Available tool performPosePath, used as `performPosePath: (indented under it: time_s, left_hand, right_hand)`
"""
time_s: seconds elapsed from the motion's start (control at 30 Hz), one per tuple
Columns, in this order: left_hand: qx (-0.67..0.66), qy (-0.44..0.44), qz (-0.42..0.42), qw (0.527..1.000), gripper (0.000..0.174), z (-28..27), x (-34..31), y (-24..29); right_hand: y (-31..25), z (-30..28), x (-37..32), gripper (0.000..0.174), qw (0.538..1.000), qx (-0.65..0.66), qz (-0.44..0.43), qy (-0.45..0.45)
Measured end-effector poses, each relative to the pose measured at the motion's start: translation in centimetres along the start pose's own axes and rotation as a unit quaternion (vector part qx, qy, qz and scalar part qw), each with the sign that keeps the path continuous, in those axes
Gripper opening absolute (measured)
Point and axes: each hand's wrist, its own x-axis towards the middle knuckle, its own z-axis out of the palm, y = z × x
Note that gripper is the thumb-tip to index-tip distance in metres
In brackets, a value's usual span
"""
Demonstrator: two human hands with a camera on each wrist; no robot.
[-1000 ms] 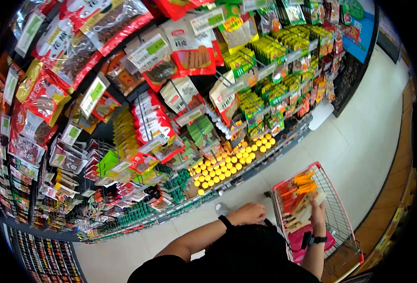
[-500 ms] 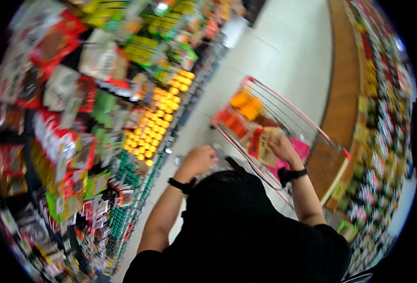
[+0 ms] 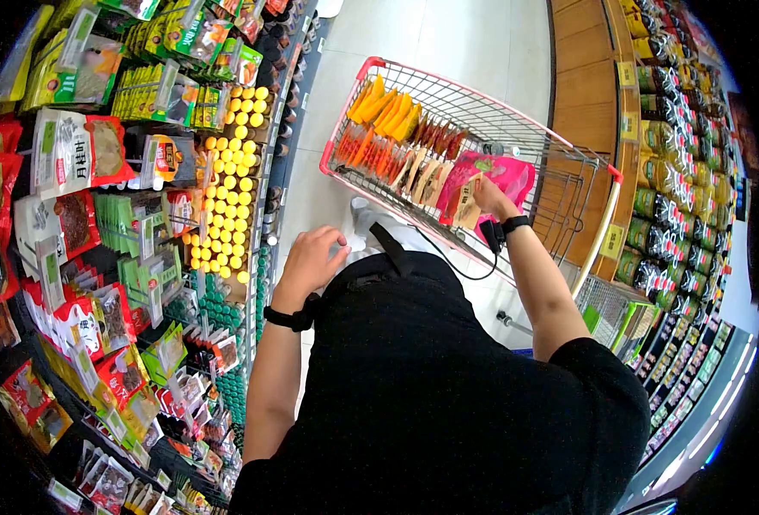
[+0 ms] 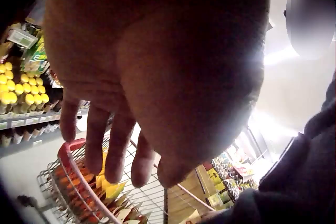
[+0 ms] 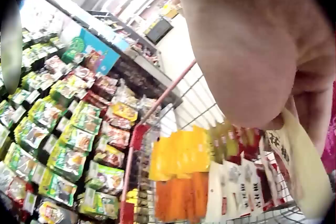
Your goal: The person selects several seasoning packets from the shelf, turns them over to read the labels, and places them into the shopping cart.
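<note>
My right hand (image 3: pixel 493 201) pinches a cream-coloured spice packet (image 5: pixel 307 174) by its top, low inside the shopping cart (image 3: pixel 474 101). Beside that hand lies a bright pink bag (image 3: pixel 515 178). Packets stand in rows in the cart: yellow ones (image 3: pixel 386 110), orange-red ones (image 3: pixel 364 153) and cream ones (image 5: pixel 239 192) with dark lettering. My left hand (image 3: pixel 312 259) hangs between my body and the shelf, holding nothing, its fingers loosely bent. In the left wrist view its palm (image 4: pixel 152 77) faces the camera, fingers pointing down.
A tall shelf of hanging spice packets (image 3: pixel 79 154) runs along the left, with yellow-capped bottles (image 3: pixel 229 197) and green-capped ones (image 3: pixel 221 309) lower down. Wooden panelling (image 3: pixel 581 112) and shelved goods (image 3: pixel 667 163) line the right. Pale floor tiles (image 3: pixel 431 39) stretch ahead.
The view has swung right, away from the shelf toward the cart. My right hand has lowered the packet into the row beside the pink bag. My left hand's fingers have loosened.
</note>
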Motion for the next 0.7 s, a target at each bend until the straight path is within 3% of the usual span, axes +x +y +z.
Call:
performPosePath:
  time_s: [0.13,0.23,0.3,0.37,0.53,0.63,0.67,0.7]
  left_hand:
    - [0.014,-0.018,-0.001,1.0,0.019,0.2,0.1,-0.2]
    - [0.021,-0.036,-0.009,0.999,0.02,0.5,0.2,-0.6]
    - [0.028,-0.035,-0.011,0.999,0.021,0.6,0.2,-0.4]
    - [0.027,-0.041,-0.015,0.999,0.021,0.3,0.5,-0.1]
    - [0.032,-0.059,-0.011,0.998,0.021,0.9,1.3,0.5]
    - [0.035,-0.092,-0.005,0.995,0.021,1.1,2.1,0.8]
    - [0.023,-0.097,-0.007,0.995,0.022,1.2,2.4,0.7]
    - [0.01,-0.102,-0.012,0.995,0.022,1.5,2.6,0.4]
  right_hand:
    - [4.7,1.6,1.7,0.028,0.976,0.209,0.055,0.002]
    - [6.3,2.6,2.5,0.039,0.993,0.051,-0.085,0.069]
    - [4.3,3.1,1.9,0.022,0.987,0.144,-0.049,0.06]
    - [3.6,2.9,2.3,0.02,0.991,0.134,-0.018,-0.006]
    - [2.6,5.0,4.4,0.033,0.96,0.265,-0.085,0.036]
    - [1.9,5.4,5.1,0.033,0.958,0.262,-0.09,0.078]
    - [1.3,5.1,4.6,0.034,0.975,0.139,-0.112,0.133]
    - [2.3,5.8,5.8,0.036,0.983,0.105,-0.079,0.124]
